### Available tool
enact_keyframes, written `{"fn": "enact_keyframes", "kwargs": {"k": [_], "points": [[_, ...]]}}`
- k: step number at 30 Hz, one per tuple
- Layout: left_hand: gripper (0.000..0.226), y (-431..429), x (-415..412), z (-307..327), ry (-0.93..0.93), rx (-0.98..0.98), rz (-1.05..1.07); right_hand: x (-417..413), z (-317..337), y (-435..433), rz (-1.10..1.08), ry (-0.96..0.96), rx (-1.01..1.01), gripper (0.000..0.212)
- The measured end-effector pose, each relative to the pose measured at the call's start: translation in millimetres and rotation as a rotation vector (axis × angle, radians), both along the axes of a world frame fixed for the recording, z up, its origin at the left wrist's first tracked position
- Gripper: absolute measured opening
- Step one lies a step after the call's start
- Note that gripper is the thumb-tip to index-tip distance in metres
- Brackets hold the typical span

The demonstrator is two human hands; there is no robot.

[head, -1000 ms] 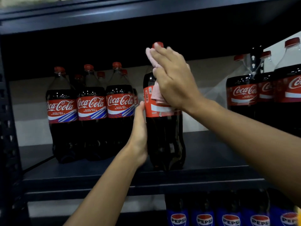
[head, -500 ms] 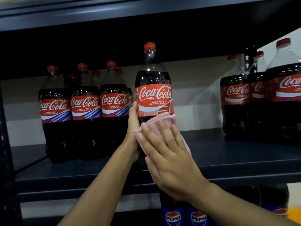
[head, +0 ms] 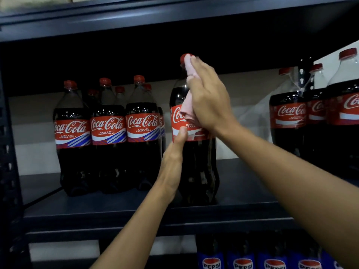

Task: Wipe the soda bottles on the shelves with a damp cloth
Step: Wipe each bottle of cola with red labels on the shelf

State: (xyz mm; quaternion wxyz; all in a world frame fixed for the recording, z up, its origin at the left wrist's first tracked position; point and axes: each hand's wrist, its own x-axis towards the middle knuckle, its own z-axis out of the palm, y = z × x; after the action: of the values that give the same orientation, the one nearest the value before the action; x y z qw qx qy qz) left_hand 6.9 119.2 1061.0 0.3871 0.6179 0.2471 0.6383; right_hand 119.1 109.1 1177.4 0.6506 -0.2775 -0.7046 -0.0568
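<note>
A large Coca-Cola bottle (head: 196,164) with a red cap stands upright near the front edge of the dark shelf (head: 136,212). My right hand (head: 209,98) presses a pink cloth (head: 189,111) flat against the bottle's neck and upper label, fingers straight and reaching up to the cap. My left hand (head: 173,158) steadies the bottle's left side at label height, with the thumb on the front of the label; the other fingers are hidden behind the bottle.
A group of Coca-Cola bottles (head: 108,136) stands to the left on the same shelf, another group (head: 314,121) to the right. Pepsi bottles (head: 242,261) fill the shelf below. The upper shelf's edge (head: 174,14) hangs overhead.
My right hand with the cloth has swept up from the bottle's lower body to its neck and cap. The left hand has stayed on the bottle's side.
</note>
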Motion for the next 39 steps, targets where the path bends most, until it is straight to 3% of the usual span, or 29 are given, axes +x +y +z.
{"fn": "enact_keyframes", "kwargs": {"k": [3,7,9,12,14,16,19,22,24,29,31,35,39], "points": [[0.088,-0.5,4.5,-1.1,0.062,-0.034,0.007,8.8,-10.2,-3.8,0.14,0.157,-0.082,0.055],[0.095,-5.9,26.4,0.6,0.011,-0.061,0.009,21.6,-44.3,0.7,0.236,0.293,-0.248,0.065],[0.094,-9.2,43.3,3.2,-0.062,-0.111,-0.06,34.7,-67.3,4.5,0.242,0.275,-0.322,0.069],[0.067,-12.6,66.1,7.9,-0.157,-0.161,-0.133,57.1,-98.7,-0.7,0.122,0.142,-0.338,0.06],[0.065,-11.0,79.3,13.3,-0.207,-0.179,-0.184,73.7,-115.2,-10.6,0.017,0.037,-0.323,0.059],[0.076,-7.3,90.9,21.9,-0.282,-0.226,-0.226,86.4,-127.6,-19.7,-0.1,-0.056,-0.202,0.058],[0.095,-8.6,111.3,33.9,-0.381,-0.316,-0.366,103.9,-131.4,-27.4,-0.242,-0.137,0.182,0.056],[0.089,-15.4,130.9,40.2,-0.378,-0.33,-0.443,124.3,-117.6,-22.2,-0.37,-0.151,0.533,0.041],[0.076,-16.4,142.1,41.3,-0.361,-0.315,-0.423,137.0,-99.6,-23.9,-0.386,-0.124,0.633,0.029],[0.073,-21.1,163.7,46.6,-0.331,-0.34,-0.358,146.7,-63.6,-34.4,-0.309,0.095,0.539,0.022],[0.069,-18.9,166.0,46.9,-0.35,-0.313,-0.359,145.9,-74.6,-36.0,-0.333,0.072,0.529,0.019],[0.057,-18.2,172.6,45.6,-0.307,-0.174,-0.387,148.3,-108.4,-34.2,-0.388,0.046,0.567,0.043],[0.073,-18.4,174.4,46.5,-0.25,-0.35,-0.281,158.3,-94.6,-33.9,-0.341,0.133,0.456,0.029]]}}
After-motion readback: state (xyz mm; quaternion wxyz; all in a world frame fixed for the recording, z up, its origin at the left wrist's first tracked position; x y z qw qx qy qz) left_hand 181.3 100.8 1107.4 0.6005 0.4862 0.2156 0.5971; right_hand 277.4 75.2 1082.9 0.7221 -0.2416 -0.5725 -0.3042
